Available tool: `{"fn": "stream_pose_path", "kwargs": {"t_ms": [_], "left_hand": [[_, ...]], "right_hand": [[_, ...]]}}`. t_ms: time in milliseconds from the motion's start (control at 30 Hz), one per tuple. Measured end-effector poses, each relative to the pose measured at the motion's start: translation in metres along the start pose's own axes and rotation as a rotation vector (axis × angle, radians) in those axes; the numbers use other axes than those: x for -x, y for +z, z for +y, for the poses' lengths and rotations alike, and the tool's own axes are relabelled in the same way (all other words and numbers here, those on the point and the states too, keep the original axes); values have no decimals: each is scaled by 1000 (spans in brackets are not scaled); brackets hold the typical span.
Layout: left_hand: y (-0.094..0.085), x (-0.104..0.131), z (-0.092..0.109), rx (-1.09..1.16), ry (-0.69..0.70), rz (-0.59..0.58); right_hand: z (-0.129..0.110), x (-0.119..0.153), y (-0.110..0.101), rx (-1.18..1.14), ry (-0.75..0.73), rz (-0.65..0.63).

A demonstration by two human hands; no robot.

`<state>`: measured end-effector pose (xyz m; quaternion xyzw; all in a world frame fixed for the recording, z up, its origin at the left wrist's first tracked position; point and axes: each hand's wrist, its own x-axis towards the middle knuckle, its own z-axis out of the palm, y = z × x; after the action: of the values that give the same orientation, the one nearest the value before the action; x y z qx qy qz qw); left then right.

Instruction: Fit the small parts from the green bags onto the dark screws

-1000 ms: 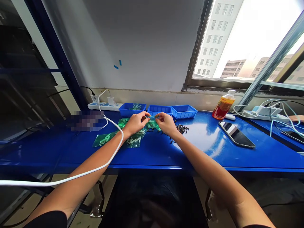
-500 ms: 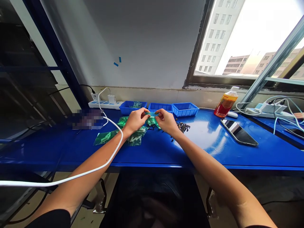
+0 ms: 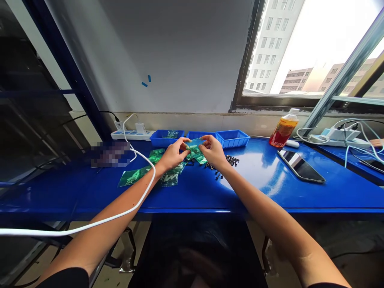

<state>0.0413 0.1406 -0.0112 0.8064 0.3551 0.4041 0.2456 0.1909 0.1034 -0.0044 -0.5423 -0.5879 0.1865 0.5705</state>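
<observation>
Both hands pinch a small green plastic bag [image 3: 195, 149] between them, above the blue table. My left hand [image 3: 173, 155] has its left edge and my right hand [image 3: 213, 152] its upper right edge; small pale pieces show through the film. Several more green bags [image 3: 133, 176] with pale pieces inside lie to the left and under my left hand. Black screws [image 3: 231, 161] are scattered beside and below my right hand. Just behind the hands stand three blue trays: the left tray [image 3: 156, 139] holds a bag, the middle tray [image 3: 201, 135] is partly hidden, the right tray [image 3: 233, 140] looks empty.
A phone [image 3: 301, 166] and a bottle [image 3: 283, 129] with red liquid stand to the right. Power strips lie at the back left [image 3: 132, 134] and right [image 3: 339, 138]. A white cable [image 3: 144, 192] crosses over my left forearm. Another person's fingers show at the far right edge.
The hands have moved slightly apart, and the bag between them is now raised and spread wider. The camera view has shifted slightly.
</observation>
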Motion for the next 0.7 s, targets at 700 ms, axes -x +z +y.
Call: {"fn": "stream_pose_path", "kwargs": {"t_ms": [700], "left_hand": [[-5, 1, -1, -163, -4, 50]], "right_hand": [[1, 4, 0, 214, -19, -176]]}}
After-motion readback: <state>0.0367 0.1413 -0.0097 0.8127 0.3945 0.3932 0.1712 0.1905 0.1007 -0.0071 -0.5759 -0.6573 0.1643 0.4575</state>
